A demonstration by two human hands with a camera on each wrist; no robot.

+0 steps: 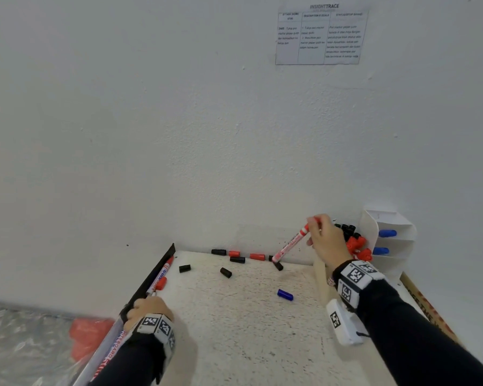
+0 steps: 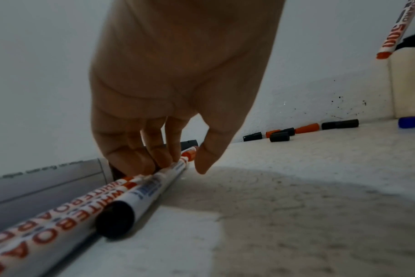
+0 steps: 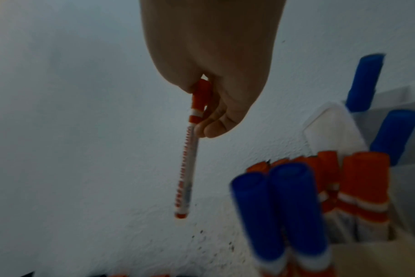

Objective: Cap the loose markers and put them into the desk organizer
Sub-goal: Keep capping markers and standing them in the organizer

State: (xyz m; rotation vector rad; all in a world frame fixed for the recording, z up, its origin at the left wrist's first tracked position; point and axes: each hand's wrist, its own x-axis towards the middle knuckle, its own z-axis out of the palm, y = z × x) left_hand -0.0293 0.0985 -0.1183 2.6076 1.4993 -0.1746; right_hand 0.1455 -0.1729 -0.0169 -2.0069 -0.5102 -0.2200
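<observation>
Right grip (image 1: 325,240) is closed on a red-capped marker (image 1: 290,243): the fingers pinch it at the capped end, high above the desk (image 1: 234,316), just left of the desk organizer (image 1: 396,246). The marker's long axis runs on a slant — cap up and to the right inside the fingers, the red tail end down and to the left, near the wall (image 1: 179,135) and above the back edge of the desk. In the right wrist view it hangs almost straight down from the fingers (image 3: 211,129). Its barrel is white with red printing and a red-and-white band under the cap.

Left grip (image 2: 175,90) rests at the desk's left edge, where its curled fingertips touch the loose markers (image 2: 140,189) lying side by side along a dark rail (image 1: 151,277); the thumb stands apart, and I cannot tell if the fingers really hold one. These markers point along the rail, away from the person; they are white with red "WHITEBOARD" lettering, and the nearest one shows a black end.

The organizer is white, with slanted compartments holding blue-capped markers (image 1: 387,233), while red-, blue- and black-capped ones stand bunched in its front part.

Loose caps lie on the speckled desk — black caps (image 1: 226,272) and red caps (image 1: 257,256) mostly by the wall, and one blue cap (image 1: 285,294) nearer the middle.
</observation>
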